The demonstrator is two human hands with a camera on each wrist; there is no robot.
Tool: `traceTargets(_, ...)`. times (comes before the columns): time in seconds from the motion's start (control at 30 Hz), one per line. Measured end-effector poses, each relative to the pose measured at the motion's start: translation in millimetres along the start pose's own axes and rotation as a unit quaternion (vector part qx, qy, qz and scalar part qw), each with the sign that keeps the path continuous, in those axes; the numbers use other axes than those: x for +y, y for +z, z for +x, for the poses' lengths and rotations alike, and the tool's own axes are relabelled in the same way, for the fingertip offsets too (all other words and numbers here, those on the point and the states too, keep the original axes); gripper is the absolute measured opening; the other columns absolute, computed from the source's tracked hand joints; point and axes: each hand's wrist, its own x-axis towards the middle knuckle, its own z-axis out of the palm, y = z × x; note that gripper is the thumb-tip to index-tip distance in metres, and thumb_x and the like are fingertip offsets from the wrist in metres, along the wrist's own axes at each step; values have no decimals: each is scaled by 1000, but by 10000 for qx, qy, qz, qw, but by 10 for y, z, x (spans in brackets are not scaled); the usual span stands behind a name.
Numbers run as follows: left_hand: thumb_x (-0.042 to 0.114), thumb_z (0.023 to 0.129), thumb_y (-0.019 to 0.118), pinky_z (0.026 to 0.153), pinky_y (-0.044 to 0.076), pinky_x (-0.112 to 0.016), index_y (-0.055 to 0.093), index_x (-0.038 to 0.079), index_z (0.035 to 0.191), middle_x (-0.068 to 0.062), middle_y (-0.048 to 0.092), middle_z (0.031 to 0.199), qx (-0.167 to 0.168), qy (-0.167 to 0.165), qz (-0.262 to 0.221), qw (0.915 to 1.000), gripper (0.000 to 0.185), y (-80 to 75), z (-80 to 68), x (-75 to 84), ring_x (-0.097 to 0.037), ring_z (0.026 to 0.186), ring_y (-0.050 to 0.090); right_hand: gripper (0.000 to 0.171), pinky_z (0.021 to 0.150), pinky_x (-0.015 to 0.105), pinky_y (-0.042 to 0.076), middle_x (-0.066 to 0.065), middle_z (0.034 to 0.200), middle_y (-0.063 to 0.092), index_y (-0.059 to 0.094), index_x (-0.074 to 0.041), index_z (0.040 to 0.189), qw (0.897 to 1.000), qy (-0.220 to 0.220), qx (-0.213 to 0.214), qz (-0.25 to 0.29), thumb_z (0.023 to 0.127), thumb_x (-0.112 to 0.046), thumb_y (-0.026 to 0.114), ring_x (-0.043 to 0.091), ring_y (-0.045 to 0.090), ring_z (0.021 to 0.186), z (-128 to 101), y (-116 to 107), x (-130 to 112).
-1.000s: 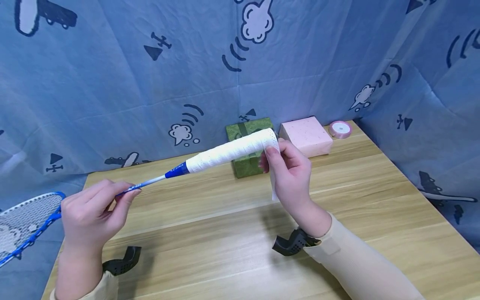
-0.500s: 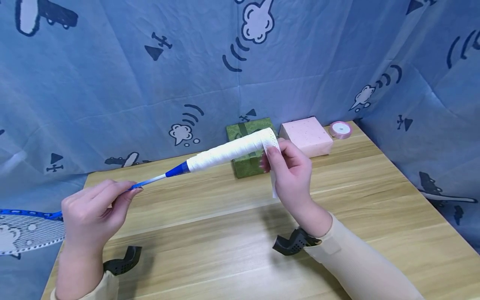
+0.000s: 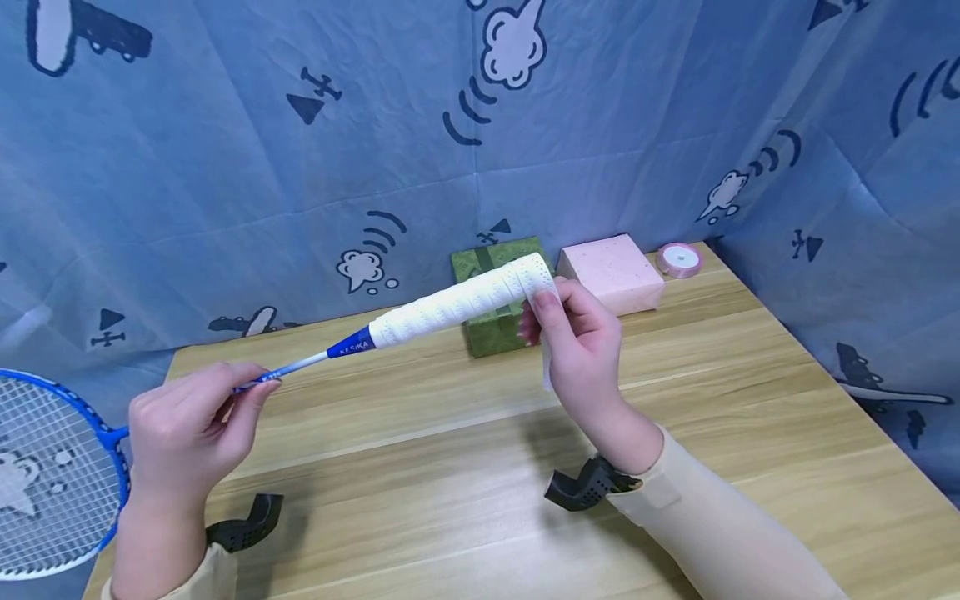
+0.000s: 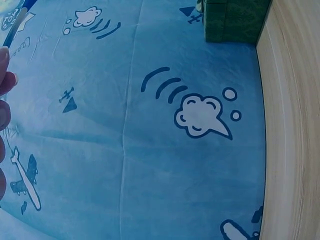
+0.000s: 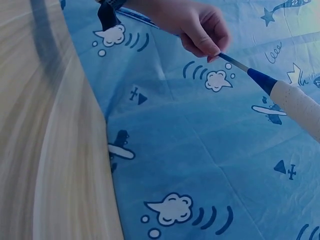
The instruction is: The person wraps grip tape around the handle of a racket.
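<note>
A blue and white badminton racket is held above the table, its strung head [image 3: 52, 475] at the far left and its handle pointing up to the right. My left hand [image 3: 187, 417] pinches the thin shaft [image 3: 303, 362] between thumb and fingers. White perforated grip tape [image 3: 450, 307] covers the handle in overlapping turns up to the butt end. Between thumb and fingers, my right hand [image 3: 581, 342] pinches the tape at that end, and a short loose tail hangs below. In the right wrist view, the left hand [image 5: 202, 30] shows on the shaft, near the blue cone [image 5: 261, 81].
Behind the handle, a green box [image 3: 491, 333] stands at the back of the wooden table [image 3: 420, 500]. To its right are a pink box [image 3: 611, 271] and a ribbon roll [image 3: 679, 259]. Blue printed cloth [image 3: 240, 167] hangs at the back and sides.
The racket has turned about its shaft, so its head swung from slanted to facing the camera. Both hands stay in nearly the same place; the hanging tape tail looks slightly shorter.
</note>
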Motion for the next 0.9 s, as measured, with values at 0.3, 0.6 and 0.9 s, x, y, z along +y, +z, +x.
traceTargets(0.3, 41, 102, 65, 41, 28, -20, 73, 0, 75, -2, 58, 56, -126, 13, -280, 9995, 50, 3, -16, -40, -5, 44, 36, 34, 57, 25, 50, 5, 77, 61, 52, 17, 83, 9999, -48, -70, 58, 104, -9, 61, 16, 56, 63, 6, 4, 14)
traceTargets(0.6, 41, 103, 64, 40, 21, -24, 73, 1, 72, -3, 59, 54, 186, 5, 22, 9998, 50, 30, -3, -4, -9, 41, 32, 34, 56, 25, 50, 4, 78, 64, 55, 20, 90, 9999, -69, -151, 27, 105, -10, 61, 14, 58, 64, 11, 4, 10)
traceTargets(0.9, 41, 104, 62, 37, 20, -28, 71, 0, 72, -2, 51, 50, 174, -63, 360, 9992, 53, 39, -15, -22, -12, 39, 30, 31, 57, 23, 49, 3, 78, 62, 58, 17, 87, 9997, -82, -179, -151, 104, -10, 63, 15, 56, 63, 20, -10, 1)
